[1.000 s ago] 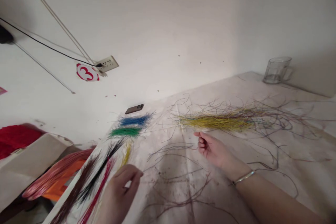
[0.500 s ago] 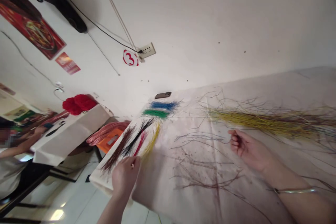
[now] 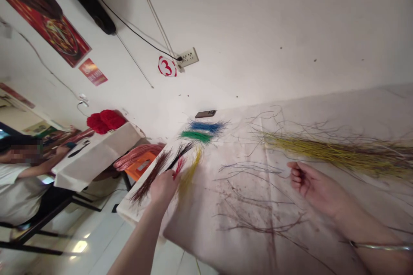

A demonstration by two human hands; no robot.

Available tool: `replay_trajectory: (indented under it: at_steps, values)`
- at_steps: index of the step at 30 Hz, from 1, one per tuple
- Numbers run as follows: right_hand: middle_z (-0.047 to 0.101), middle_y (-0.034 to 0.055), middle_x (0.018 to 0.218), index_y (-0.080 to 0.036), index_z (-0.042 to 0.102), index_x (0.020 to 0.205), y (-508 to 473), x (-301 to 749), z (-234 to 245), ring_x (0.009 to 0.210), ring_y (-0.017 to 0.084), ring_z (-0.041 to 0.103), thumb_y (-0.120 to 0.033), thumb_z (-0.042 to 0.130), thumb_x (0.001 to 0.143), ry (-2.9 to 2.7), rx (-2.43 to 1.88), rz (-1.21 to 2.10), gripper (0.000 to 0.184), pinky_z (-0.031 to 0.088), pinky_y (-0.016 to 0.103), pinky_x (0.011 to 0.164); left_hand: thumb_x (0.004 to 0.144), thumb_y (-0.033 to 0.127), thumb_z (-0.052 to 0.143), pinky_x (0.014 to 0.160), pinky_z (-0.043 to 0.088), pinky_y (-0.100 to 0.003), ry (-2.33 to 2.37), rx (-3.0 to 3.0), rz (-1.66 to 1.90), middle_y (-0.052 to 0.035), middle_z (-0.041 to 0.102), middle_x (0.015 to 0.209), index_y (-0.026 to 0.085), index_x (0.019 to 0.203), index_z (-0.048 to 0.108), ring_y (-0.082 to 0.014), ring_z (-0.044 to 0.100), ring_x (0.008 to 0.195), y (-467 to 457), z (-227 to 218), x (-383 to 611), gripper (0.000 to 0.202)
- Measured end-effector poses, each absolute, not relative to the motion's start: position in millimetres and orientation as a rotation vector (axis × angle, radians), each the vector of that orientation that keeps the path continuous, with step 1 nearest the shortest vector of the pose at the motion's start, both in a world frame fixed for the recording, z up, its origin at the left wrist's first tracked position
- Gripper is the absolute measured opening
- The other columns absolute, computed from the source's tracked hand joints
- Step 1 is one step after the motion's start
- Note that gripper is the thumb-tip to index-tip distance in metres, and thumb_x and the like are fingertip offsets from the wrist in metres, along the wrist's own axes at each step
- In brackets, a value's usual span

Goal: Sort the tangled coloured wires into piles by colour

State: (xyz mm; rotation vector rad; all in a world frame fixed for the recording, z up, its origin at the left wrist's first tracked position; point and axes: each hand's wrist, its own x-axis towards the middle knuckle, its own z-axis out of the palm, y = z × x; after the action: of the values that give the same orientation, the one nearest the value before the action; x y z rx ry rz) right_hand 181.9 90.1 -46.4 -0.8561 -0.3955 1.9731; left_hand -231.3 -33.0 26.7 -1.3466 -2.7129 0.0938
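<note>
My left hand (image 3: 164, 187) is closed at the lower end of a small bundle of red wires (image 3: 179, 166), its fingertips hidden against the strands. Beside it lie bundles of dark brown wires (image 3: 150, 180), black wires (image 3: 183, 153) and yellow wires (image 3: 191, 171). Over the middle of the cloth-covered table (image 3: 238, 232), my right hand (image 3: 311, 187) hovers with thumb and forefinger pinched and the other fingers curled. Whatever is in that pinch is too thin to make out. Loose bluish wires (image 3: 250, 166) end close to its fingertips.
A long yellow and brown wire bundle (image 3: 322, 150) lies along the right. Blue wires (image 3: 208, 126), green wires (image 3: 196, 136) and a phone (image 3: 205, 114) are near the wall. Loose brown wires (image 3: 258, 227) lie in front. A person (image 3: 19, 184) sits at another table leftward.
My left hand has moved up along the red wires, covering more of their lower end. My right hand keeps its pinch at nearly the same spot. The whole view has shifted slightly.
</note>
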Motion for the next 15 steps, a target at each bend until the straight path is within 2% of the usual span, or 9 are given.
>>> replay_trajectory:
  at_steps: [4,12,15]
  values:
    - [0.047,0.0009,0.068,-0.017,0.069,0.080,91,182,-49,0.056,0.008,0.045,-0.021,0.065,0.077,-0.405,-0.881,1.959,0.006,0.046,0.017,0.044,0.083,0.040,0.050,0.064,0.042,-0.029,-2.793,-1.303,0.109,-0.0087,0.070,0.083,0.021,0.083,0.066,-0.0251,0.065,0.079,-25,17,-238,0.026]
    - [0.047,0.0012,0.068,-0.018,0.070,0.079,91,182,-50,0.056,0.009,0.044,-0.022,0.066,0.076,-0.412,-0.873,1.964,0.007,0.045,0.018,0.044,0.084,0.032,0.049,0.060,0.040,-0.027,-2.795,-1.339,0.064,-0.0070,0.071,0.085,0.022,0.085,0.067,-0.0232,0.064,0.078,-28,12,-242,0.022]
    - [0.047,0.0011,0.067,-0.019,0.070,0.078,90,182,-49,0.056,0.009,0.044,-0.023,0.066,0.076,-0.442,-0.895,1.951,0.006,0.046,0.018,0.044,0.084,0.026,0.048,0.065,0.041,-0.026,-2.736,-1.481,0.045,-0.0068,0.070,0.088,0.020,0.085,0.068,-0.0213,0.063,0.081,-27,13,-236,0.021]
